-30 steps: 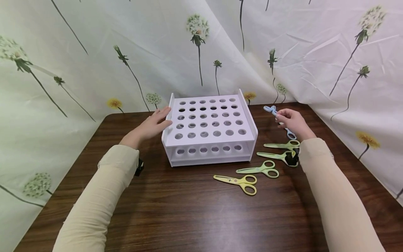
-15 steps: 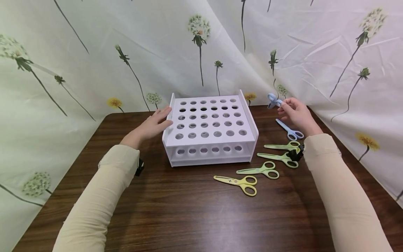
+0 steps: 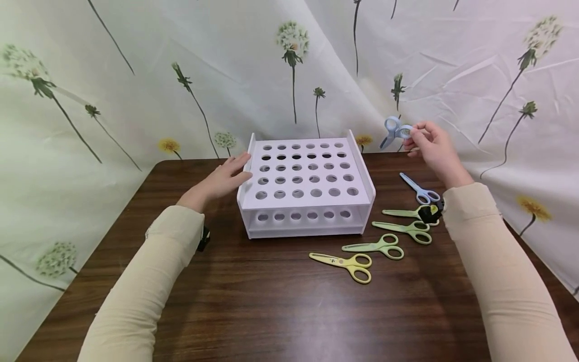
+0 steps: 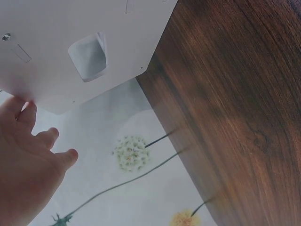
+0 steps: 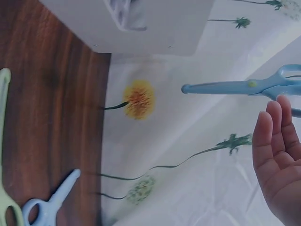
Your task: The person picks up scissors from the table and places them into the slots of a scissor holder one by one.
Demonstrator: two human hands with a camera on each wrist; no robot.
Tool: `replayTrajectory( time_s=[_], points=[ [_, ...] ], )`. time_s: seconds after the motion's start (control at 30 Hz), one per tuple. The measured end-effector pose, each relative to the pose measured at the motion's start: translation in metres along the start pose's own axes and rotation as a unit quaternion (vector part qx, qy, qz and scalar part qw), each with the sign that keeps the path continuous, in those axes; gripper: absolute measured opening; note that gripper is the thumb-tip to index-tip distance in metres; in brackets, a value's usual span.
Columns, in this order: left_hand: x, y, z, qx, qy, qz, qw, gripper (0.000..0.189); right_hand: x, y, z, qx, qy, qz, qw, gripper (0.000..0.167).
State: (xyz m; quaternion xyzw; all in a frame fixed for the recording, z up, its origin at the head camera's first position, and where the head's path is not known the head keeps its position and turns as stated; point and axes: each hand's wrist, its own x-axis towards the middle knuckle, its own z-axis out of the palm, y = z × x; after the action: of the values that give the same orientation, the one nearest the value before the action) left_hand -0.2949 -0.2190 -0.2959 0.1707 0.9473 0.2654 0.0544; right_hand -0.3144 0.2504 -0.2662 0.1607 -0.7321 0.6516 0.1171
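Observation:
In the head view a white rack with rows of round holes stands on the table. My left hand rests on the rack's left side panel, fingers extended. In the left wrist view its fingertips touch that panel's edge. To the right of the rack, raised above the table, my right hand pinches light blue scissors by a handle loop. Their blade points down and to the left. In the right wrist view the held scissors lie sideways in front of the curtain, apart from the rack.
Another pair of blue scissors lies right of the rack. Several pairs of green scissors and one yellow pair lie nearer on the dark wooden table. A flowered curtain hangs behind the table.
My right hand has lifted the blue scissors off the table and moved them up, turning them blade-down. The left hand stays at the rack's side. The view has shifted slightly.

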Motion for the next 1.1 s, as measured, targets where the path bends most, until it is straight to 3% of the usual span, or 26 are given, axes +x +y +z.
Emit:
replayTrajectory(
  time_s=[0.37,1.1],
  points=[
    [0.002,0.001,-0.002,-0.003,-0.002,0.006,1.0000,0.062,0.005,-0.024,0.010,0.025,0.003,-0.035,0.9991,0.011],
    [0.000,-0.001,0.001,-0.010,0.013,0.003,0.9999,0.060,0.002,-0.044,0.028,0.054,-0.011,-0.084,0.9950,0.012]
  ],
)
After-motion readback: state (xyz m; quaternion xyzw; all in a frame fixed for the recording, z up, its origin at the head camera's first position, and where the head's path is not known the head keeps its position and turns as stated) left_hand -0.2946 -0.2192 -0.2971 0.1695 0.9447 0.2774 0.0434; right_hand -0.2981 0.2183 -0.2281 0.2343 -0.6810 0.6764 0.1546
